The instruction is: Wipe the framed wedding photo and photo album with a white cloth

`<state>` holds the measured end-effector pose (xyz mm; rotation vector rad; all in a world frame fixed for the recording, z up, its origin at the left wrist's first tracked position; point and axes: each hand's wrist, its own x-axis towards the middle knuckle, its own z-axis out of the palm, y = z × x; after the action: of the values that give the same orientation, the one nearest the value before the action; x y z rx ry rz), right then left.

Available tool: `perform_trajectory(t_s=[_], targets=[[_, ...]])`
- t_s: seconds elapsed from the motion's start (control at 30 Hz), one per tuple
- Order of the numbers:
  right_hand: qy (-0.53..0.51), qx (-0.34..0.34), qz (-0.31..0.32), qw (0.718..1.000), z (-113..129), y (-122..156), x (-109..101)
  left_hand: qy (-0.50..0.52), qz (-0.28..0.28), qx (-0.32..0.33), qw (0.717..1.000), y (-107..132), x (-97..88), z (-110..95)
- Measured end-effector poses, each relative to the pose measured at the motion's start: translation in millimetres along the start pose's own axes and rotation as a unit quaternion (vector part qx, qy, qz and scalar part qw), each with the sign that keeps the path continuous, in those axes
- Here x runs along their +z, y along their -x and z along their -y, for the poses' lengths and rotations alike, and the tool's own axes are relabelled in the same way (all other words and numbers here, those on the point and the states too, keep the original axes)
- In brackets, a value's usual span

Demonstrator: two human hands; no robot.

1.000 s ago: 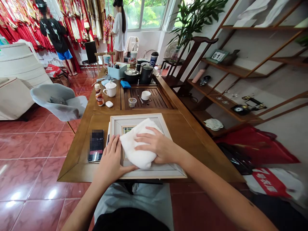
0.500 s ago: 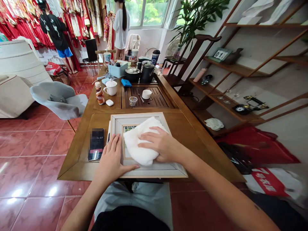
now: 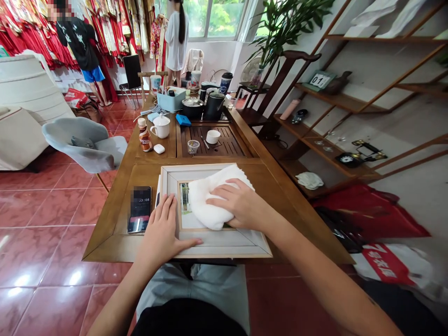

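Note:
A picture frame point(image 3: 213, 245) with a wide pale border lies flat at the near edge of the wooden table point(image 3: 115, 228). My left hand point(image 3: 164, 228) rests on its left side, fingers stretched out and thumb along the lower border. A bunched white cloth point(image 3: 206, 200) covers much of the photo point(image 3: 185, 200) in the middle, leaving the photo's left part visible. My right hand point(image 3: 241, 205) is curled over the cloth, pressing it onto the frame's right half. A phone point(image 3: 140, 210) lies just left of my left hand.
Farther back stand a bottle point(image 3: 144, 135), a lidded white mug point(image 3: 161, 127) and a slatted tea tray point(image 3: 227, 144) with a small white cup point(image 3: 213, 136). Shelves point(image 3: 336, 102) line the right side. Two people stand by hanging clothes at the back.
My right hand and the cloth have slid up and to the right across the frame, uncovering more of the photo's left part. My left hand stays in place.

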<state>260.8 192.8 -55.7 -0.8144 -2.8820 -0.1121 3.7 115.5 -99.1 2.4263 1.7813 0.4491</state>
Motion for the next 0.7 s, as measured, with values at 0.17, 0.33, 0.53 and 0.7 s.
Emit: perform_trajectory(t_s=[0.17,0.33,0.53,0.7], targets=[[-0.017,-0.036,0.019,0.999,5.2,1.2,-3.2,-0.001,-0.001,0.002,1.0,0.0,0.5,0.0],[0.012,0.007,0.018,1.0,3.2,5.7,-6.1,-0.001,0.001,-0.008,1.0,-0.1,0.1,-0.5],[-0.026,-0.033,0.031,0.999,12.2,14.7,-7.1,-0.001,-0.004,-0.001,1.0,-0.1,0.3,-1.3],[-0.006,0.003,0.011,1.0,11.0,18.6,-6.8,-0.002,-0.002,-0.002,1.0,-0.3,0.7,-0.6]])
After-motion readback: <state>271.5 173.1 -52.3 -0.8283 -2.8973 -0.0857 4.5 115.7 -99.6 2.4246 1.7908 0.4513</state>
